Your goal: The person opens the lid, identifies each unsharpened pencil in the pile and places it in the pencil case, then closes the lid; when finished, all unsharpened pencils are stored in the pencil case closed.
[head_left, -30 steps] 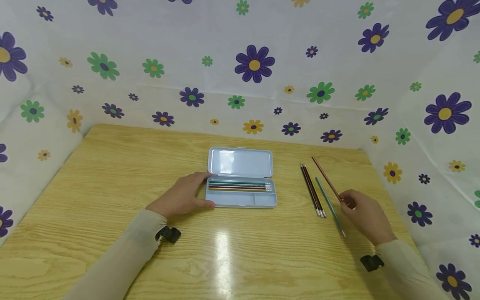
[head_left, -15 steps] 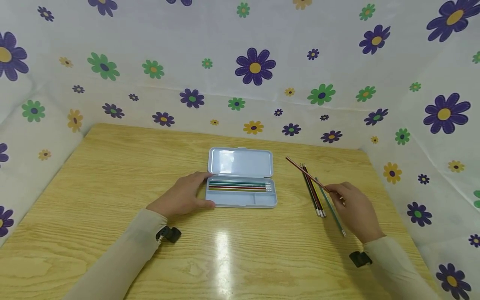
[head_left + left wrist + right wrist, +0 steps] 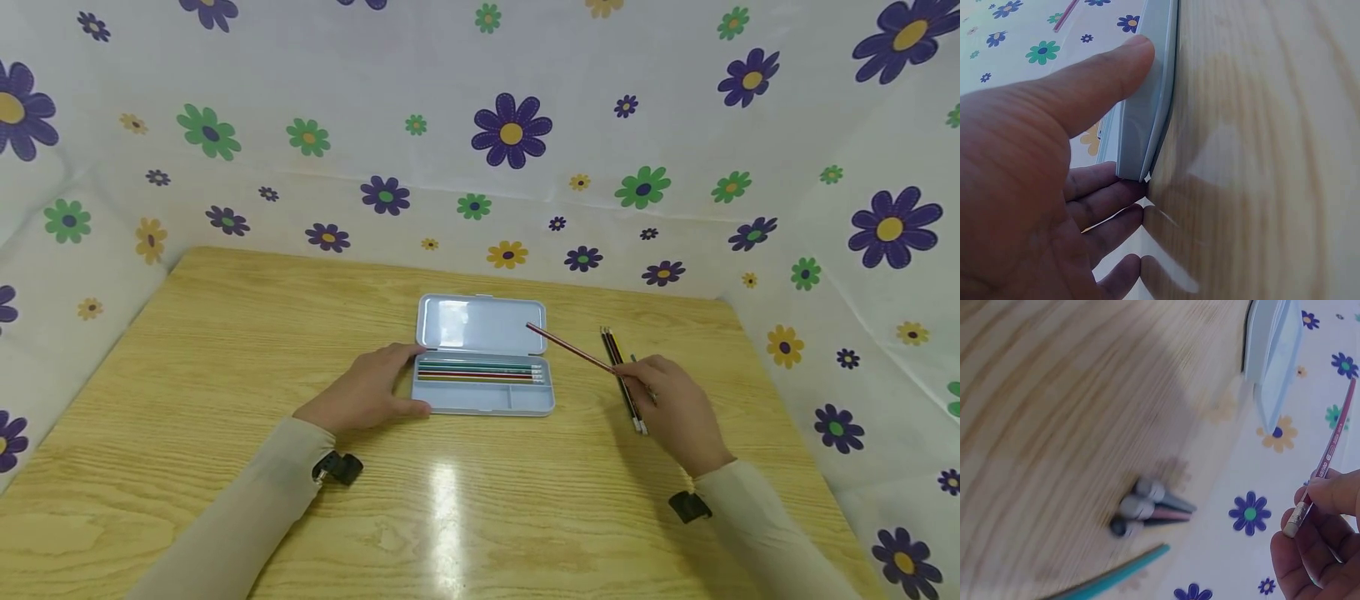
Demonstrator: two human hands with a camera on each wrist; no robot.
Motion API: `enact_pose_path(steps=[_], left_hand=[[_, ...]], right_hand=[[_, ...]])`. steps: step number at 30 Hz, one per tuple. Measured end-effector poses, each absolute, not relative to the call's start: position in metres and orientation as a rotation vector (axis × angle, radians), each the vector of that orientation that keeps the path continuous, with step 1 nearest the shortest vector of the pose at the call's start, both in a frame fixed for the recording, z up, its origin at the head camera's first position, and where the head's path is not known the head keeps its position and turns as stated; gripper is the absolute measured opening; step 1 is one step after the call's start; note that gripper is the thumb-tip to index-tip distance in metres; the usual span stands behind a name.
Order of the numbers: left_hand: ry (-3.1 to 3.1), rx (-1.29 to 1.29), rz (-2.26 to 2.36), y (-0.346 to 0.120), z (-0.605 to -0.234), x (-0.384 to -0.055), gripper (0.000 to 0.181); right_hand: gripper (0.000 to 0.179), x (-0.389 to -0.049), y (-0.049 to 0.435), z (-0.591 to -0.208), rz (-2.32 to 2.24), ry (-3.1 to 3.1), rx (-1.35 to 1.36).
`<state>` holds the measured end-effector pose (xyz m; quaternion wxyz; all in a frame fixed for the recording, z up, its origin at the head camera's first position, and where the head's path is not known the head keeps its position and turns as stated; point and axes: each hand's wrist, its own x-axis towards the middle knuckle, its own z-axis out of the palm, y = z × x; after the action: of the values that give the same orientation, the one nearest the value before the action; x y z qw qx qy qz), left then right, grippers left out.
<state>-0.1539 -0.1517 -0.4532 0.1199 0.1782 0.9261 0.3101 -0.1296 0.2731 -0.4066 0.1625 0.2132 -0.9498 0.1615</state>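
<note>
A light-blue pencil case (image 3: 459, 401) lies on the table with its lid (image 3: 495, 327) raised at the back. Several pencils (image 3: 480, 372) fill its rear compartment, eraser ends to the right. My left hand (image 3: 362, 392) grips the case's left end, thumb along the front side and fingers at the back corner. With my right hand (image 3: 673, 410) I pinch a reddish pencil (image 3: 568, 345) near its white eraser, seen in the right wrist view. Its far end points left, overlapping the lid in the head view. Under that hand, loose pencils (image 3: 626, 396) lie partly hidden.
A teal pencil (image 3: 1107, 575) lies beside the loose pencils, mostly covered by the right hand in the head view. The wooden table (image 3: 247, 333) meets a white flowered cloth (image 3: 442, 150) at the back and sides. Dark straps (image 3: 341, 468) sit at both wrists.
My right hand has carried the reddish pencil leftward from the table's right side, across the loose pencils, and the pencil has swung flatter toward the case. The left hand and case stay put.
</note>
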Motion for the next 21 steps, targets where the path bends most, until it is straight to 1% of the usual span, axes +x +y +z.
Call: enact_pose_path(steps=[6,15,21], left_hand=[[2.707,0.518,0.915,-0.15,-0.453,-0.152,0.098],[2.706,0.509,0.908,-0.149,-0.452,-0.151,0.097],[2.702,0.523,0.922,-0.149,-0.454,-0.151,0.098]], right_hand=[[0.02,-0.137,0.257,-0.412,0.457,-2.645,0.691],[0.017,-0.145,0.224,-0.41,0.451,-2.708,0.745],[0.017,-0.151,0.203,-0.416,0.468,-2.742,0.797]])
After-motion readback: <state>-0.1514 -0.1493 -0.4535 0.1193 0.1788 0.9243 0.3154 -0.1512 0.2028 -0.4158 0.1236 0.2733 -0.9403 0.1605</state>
